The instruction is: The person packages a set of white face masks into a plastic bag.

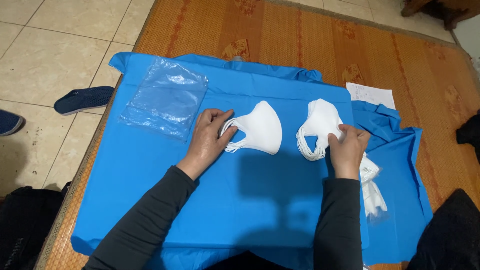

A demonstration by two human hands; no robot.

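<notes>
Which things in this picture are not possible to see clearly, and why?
Head view:
- How many masks make each white stack: layers too fine to count.
- Right hand covers part of its stack's ear loops.
- Packet beside the right wrist: partly behind the arm.
- Paper sheet: print too small.
- Dark shoe: cut off by the left edge.

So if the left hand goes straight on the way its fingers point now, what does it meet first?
The left hand points right, and its fingers already touch the ear loops of the left stack of white masks, so it would probably push into that stack first.
</notes>
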